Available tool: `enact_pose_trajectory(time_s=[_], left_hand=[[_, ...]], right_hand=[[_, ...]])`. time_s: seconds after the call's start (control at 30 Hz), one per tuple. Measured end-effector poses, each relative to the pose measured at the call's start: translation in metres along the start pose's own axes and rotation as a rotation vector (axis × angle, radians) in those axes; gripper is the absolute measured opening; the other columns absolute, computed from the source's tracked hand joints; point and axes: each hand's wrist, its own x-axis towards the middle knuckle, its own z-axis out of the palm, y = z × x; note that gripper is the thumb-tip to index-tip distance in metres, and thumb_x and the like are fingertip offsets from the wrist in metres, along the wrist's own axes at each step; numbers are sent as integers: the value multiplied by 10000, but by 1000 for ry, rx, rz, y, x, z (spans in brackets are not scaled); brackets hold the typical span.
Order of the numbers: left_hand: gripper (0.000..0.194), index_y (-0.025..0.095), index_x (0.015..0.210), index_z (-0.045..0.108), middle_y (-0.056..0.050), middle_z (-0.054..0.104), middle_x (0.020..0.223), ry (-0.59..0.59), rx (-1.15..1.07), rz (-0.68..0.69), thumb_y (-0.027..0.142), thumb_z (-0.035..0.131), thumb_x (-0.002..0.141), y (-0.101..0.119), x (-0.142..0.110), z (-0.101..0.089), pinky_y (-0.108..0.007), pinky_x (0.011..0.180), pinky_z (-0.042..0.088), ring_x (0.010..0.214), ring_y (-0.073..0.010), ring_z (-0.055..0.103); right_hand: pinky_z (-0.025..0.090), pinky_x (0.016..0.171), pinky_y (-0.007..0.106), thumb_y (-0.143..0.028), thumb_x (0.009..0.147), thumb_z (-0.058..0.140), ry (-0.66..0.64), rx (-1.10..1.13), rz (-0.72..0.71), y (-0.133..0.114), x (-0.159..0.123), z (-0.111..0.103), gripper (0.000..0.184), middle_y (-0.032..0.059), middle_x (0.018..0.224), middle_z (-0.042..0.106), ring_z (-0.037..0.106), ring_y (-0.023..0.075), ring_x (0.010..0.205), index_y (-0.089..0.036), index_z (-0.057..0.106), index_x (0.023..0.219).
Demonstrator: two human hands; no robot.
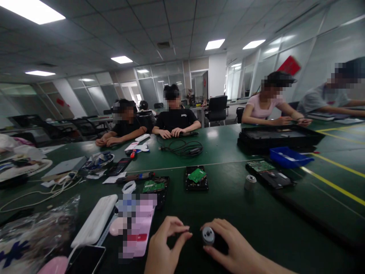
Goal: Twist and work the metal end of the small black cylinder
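At the bottom middle, my right hand [230,247] is curled round a small round silver metal part [208,235], with the fingers closed on its sides. Just left of it, my left hand [167,247] has its thumb and forefinger pinched together; anything between them is too small to make out. Both hands rest on the dark green table [228,198]. Ahead of them lie two opened hard drives with green circuit boards [196,177] [155,186], and a second silver cylinder [250,182] stands to the right.
A white power bank [95,220], a phone [85,260] and a plastic bag lie at left. Further back are a blue tray [289,156], a black case [279,137], a coiled cable [182,147] and a laptop [64,167]. Several people sit at the far side.
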Motion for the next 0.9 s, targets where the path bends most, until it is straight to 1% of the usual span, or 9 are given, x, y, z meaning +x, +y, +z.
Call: enact_pose_trajectory(time_s=[0.1,0.2,0.27,0.4,0.6,0.7,0.77,0.8,0.9], left_hand=[[117,239,908,585,9,741,888,-68,-64,99,189,652,827,29,12,17,-230,720,546,779,-161,724],[174,244,891,552,29,751,825,-111,-126,108,152,667,798,40,15,30,-228,721,549,759,-163,731],[214,252,879,509,43,757,796,-128,-164,98,137,665,788,38,14,35,-231,727,555,767,-165,737],[201,257,894,476,18,766,844,-116,-161,93,146,624,814,30,11,37,-263,759,570,827,-183,738],[112,225,892,610,-14,712,864,-124,-49,192,144,604,814,35,13,31,-238,739,567,802,-166,719],[204,234,960,660,-36,700,995,-159,-5,211,127,616,791,37,16,27,-259,812,562,912,-183,705],[309,243,1036,646,-53,690,1108,-154,26,192,123,657,751,36,17,26,-317,889,545,1016,-218,678],[357,242,1058,630,-59,696,1114,-141,36,176,126,686,726,35,17,26,-348,904,539,1029,-234,673],[429,233,1040,585,-23,750,878,-87,-1,105,148,764,660,31,17,28,-360,832,562,862,-234,714]], right_hand=[[458,854,355,-249,811,635,13,-6,-16,1,0,1,257,64,1030,649,581,228,946,-197,618,1062],[454,849,345,-251,806,635,23,7,-43,5,1,3,256,66,1021,648,579,225,942,-193,622,1054],[448,850,338,-251,812,626,33,18,-65,8,1,5,257,60,1025,647,577,218,941,-199,617,1064],[438,841,333,-257,813,629,31,13,-68,8,1,5,234,50,1007,651,574,215,928,-198,608,1039],[432,825,325,-241,792,639,37,21,-63,6,1,3,219,51,987,649,573,212,912,-185,605,1000],[432,820,332,-253,793,638,41,11,-64,7,1,4,238,54,989,650,573,217,910,-184,608,1019],[432,824,343,-265,803,628,47,-3,-65,8,1,5,254,62,993,648,573,222,910,-179,606,1041],[433,825,346,-267,807,623,51,-8,-66,9,1,6,257,65,994,647,572,223,910,-178,605,1048],[437,825,337,-257,812,615,54,2,-77,10,1,6,251,61,1001,643,572,219,915,-190,600,1054]])
